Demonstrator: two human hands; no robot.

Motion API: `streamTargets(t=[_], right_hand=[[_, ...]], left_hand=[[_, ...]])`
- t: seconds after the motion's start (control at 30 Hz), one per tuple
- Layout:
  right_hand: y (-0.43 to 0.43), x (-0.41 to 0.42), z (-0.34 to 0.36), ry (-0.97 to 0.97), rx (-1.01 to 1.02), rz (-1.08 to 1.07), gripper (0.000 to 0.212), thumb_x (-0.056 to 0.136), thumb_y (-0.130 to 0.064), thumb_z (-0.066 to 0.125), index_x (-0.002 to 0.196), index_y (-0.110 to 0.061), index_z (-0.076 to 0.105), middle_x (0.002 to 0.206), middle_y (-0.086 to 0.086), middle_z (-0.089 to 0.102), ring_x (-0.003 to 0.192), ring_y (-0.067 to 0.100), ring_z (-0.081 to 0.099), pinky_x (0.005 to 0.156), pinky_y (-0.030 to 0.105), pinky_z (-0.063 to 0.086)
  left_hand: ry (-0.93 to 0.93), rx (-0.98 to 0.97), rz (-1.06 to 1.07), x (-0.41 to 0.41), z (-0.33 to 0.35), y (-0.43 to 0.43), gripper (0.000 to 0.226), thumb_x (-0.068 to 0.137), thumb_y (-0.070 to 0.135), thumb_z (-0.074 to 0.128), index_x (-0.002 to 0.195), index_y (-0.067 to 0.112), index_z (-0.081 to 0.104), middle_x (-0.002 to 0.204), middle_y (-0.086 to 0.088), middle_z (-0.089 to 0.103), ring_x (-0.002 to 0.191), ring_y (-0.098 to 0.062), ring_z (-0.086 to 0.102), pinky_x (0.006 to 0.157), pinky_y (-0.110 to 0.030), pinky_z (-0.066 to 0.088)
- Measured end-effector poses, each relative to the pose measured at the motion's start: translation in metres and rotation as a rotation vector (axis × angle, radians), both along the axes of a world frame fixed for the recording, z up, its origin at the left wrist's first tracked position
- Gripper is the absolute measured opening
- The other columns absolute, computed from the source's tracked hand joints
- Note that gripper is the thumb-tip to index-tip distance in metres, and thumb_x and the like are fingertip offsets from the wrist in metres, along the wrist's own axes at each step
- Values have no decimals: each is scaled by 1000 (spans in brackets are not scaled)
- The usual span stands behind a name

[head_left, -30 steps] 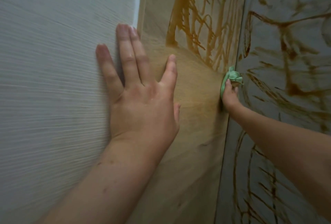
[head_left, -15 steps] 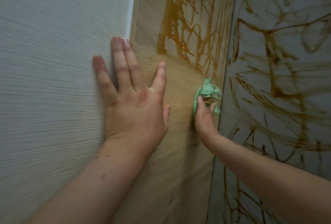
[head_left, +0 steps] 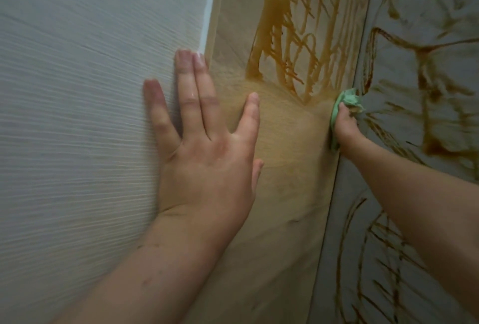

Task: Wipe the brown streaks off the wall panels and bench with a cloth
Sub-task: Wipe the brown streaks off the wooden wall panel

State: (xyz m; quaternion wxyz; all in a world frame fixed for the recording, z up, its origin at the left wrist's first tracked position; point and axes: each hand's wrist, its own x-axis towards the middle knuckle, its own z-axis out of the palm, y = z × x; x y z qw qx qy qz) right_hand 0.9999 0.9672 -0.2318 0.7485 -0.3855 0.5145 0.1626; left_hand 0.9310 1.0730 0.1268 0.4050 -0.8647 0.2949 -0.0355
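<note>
My left hand [head_left: 204, 147] lies flat with straight, spread fingers across the seam between the pale grey wall panel [head_left: 85, 116] and the tan wood panel [head_left: 285, 207]. My right hand [head_left: 344, 126] grips a crumpled green cloth [head_left: 346, 106] and presses it on the tan panel's right edge, just below a mass of brown streaks [head_left: 298, 38]. The tan panel below the cloth shows only a faint smear. More brown streaks [head_left: 425, 85] cover the grey surface on the right.
A white trim strip [head_left: 210, 12] runs between the pale panel and the tan one. A dark seam [head_left: 334, 194] separates the tan panel from the streaked grey surface. Both forearms cross the lower half of the view.
The right hand with the cloth swept left across the tan panel and is now back at its right edge. The left hand stayed flat on the wall.
</note>
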Motion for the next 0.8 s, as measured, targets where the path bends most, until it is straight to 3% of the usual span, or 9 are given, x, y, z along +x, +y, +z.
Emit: streamTargets(t=[0.13, 0.33, 0.43, 0.53, 0.63, 0.73, 0.8], right_hand=[[-3, 0, 24, 13, 18, -42, 82, 101, -65, 34, 164, -16, 21, 167, 10, 28, 152, 35, 28, 125, 50, 21], [1, -16, 136, -423, -143, 17, 72, 109, -49, 35, 166, -18, 2, 173, 1, 1, 159, 22, 3, 129, 42, 5], [7, -27, 190, -684, -279, 78, 75, 104, -50, 36, 165, -17, 8, 173, 3, -1, 159, 18, -1, 128, 35, 0], [12, -32, 229, -968, -380, 60, 63, 98, -49, 44, 157, -39, 26, 171, -1, 6, 158, 17, 5, 129, 36, 4], [2, -24, 237, -1153, -515, 85, 54, 100, -47, 48, 150, -49, 32, 166, -16, 11, 158, 16, 9, 129, 42, 9], [-6, -13, 209, -1105, -670, 197, 55, 104, -50, 44, 155, -32, 40, 164, -21, 11, 159, 20, 8, 129, 43, 9], [-9, -11, 189, -824, -522, 202, 59, 107, -52, 39, 160, -32, 22, 171, -9, 6, 159, 22, 5, 129, 41, 8]], left_hand=[[-2, 12, 13, -1, 1, -3, 87, 87, 72, 54, 162, 36, 25, 161, -41, -15, 151, -54, -18, 117, -73, -9], [-25, 37, 30, -4, 5, -8, 93, 89, 70, 54, 163, 24, 22, 159, -43, -16, 151, -55, -18, 116, -73, -12], [1, -11, 43, -4, 6, -10, 83, 87, 62, 61, 149, 16, 31, 160, -44, -11, 151, -55, -15, 117, -73, -11], [36, -69, 30, -3, 5, -8, 57, 88, 49, 65, 127, 13, 45, 161, -44, -3, 153, -55, -8, 119, -73, -6], [52, -95, 25, -3, 4, -7, 43, 89, 44, 65, 113, 10, 51, 161, -44, 1, 153, -55, -5, 119, -73, -6], [28, -48, 52, -4, 3, -7, 46, 91, 54, 58, 111, 13, 48, 160, -44, -8, 152, -56, -12, 117, -74, -10], [0, -17, 53, -5, 3, -7, 52, 92, 61, 54, 111, 14, 43, 158, -45, -15, 150, -57, -17, 116, -74, -13]])
